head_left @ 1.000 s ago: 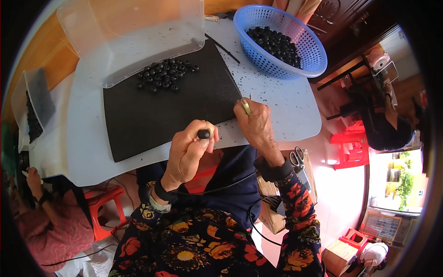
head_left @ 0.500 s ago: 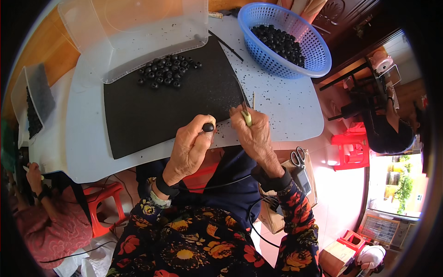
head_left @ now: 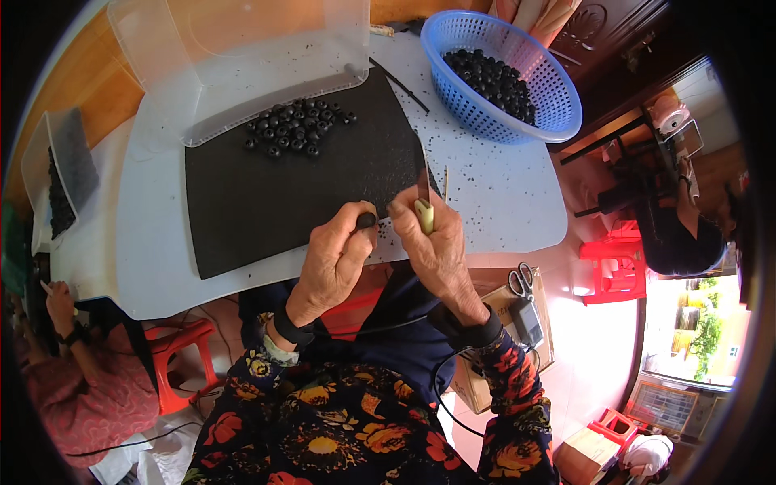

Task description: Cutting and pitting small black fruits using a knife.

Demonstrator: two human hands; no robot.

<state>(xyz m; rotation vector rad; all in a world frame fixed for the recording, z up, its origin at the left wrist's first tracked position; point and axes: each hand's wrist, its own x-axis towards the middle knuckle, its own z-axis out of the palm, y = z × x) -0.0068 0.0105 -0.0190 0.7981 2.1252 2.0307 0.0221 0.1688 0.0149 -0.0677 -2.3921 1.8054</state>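
Black piece (head_left: 366, 220), round-ended, pinched in the left hand (head_left: 333, 255) at the near edge of the table (head_left: 158, 271). Curls the left fingers nearly shut about it, thumb alongside, with just one dark end showing. Grips a knife (head_left: 425, 215) in the right hand (head_left: 435, 252), just beside the left, with fingers closed round the pale green handle and blade pointing away over the mat's edge. Reaches the right thumb toward the black piece; cannot tell whether touching it. Below and to the right, near the flowered right sleeve (head_left: 517, 388), scissors (head_left: 522, 280) with a cardboard box (head_left: 471, 390) beneath. Beyond the hands, a black mat (head_left: 259, 214) flat on the table, with dark specks to its right. Near the mat's far edge, a loose heap of holed black pieces (head_left: 295, 127), just in front of a clear plastic box (head_left: 259, 36). To the right of that, a thin dark rod (head_left: 402, 86), then a blue basket (head_left: 465, 107) with more black pieces inside. Off to the left, another person's hand (head_left: 60, 309) near a red stool (head_left: 168, 380). Farthest right, a second red stool (head_left: 610, 271) on the floor.
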